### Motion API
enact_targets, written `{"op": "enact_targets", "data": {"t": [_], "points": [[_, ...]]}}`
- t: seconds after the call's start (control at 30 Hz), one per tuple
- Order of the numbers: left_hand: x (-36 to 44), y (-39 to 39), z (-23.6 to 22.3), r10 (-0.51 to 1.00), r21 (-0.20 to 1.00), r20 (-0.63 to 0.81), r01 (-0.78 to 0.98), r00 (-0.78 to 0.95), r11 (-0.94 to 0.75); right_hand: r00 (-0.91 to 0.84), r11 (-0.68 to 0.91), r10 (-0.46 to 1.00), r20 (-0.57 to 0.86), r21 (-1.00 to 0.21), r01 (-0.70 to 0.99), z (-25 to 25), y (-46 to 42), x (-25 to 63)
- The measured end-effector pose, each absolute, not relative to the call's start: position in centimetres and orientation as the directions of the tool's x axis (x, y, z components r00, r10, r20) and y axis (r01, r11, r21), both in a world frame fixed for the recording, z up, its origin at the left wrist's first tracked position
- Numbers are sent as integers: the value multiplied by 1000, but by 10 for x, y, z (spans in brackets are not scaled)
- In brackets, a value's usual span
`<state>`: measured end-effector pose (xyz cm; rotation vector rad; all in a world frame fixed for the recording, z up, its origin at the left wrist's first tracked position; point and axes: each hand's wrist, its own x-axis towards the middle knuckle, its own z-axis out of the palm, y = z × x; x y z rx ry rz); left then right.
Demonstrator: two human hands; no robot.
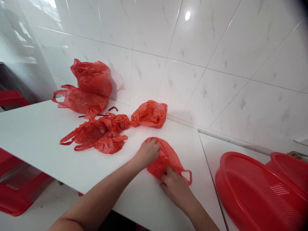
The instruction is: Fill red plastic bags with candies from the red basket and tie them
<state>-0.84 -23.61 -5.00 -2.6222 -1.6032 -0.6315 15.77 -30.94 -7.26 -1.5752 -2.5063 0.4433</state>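
Note:
A thin red plastic bag (172,154) lies spread on the white table in front of me, one handle loop sticking out to the right. My left hand (149,151) is closed on its upper left rim. My right hand (173,186) has its fingers curled onto the near side of the same bag, the fingertips partly hidden by the film. Just beyond, against the wall, sits an open crumpled red bag (151,115). Left of my hands lie several small filled red bags (109,142) with their handles loose.
Larger red bags (92,78) are stacked by the tiled wall at the back left, near a dark bent strip (113,109). Red plastic baskets (240,189) stand on the right, past a table seam. Red stools (21,189) are below the table's left edge.

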Motion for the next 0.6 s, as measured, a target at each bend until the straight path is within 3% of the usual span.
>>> {"op": "enact_targets", "data": {"t": [0.07, 0.17, 0.27, 0.37, 0.47, 0.6], "points": [[-25, -226, -51, 844, 132, 373, 879, 385, -459, -464, 412, 878, -116, -309, 857, -65, -317, 165], [-37, -226, -52, 804, 32, 391, 866, 449, -499, -443, 345, 879, -180, -402, 848, -48, -323, 171], [-35, -233, -58, 774, 0, 343, 824, 532, -566, -381, 288, 921, -77, -525, 801, -36, -316, 166], [-27, -239, -66, 750, 22, 299, 781, 590, -624, -306, 284, 950, 58, -569, 772, -37, -296, 154], [-25, -243, -71, 758, 37, 261, 778, 598, -627, -318, 318, 944, 85, -486, 814, -49, -272, 149], [-45, -242, -73, 832, 38, 219, 847, 510, -530, -261, 214, 961, -96, -344, 914, -60, -252, 163]]}}
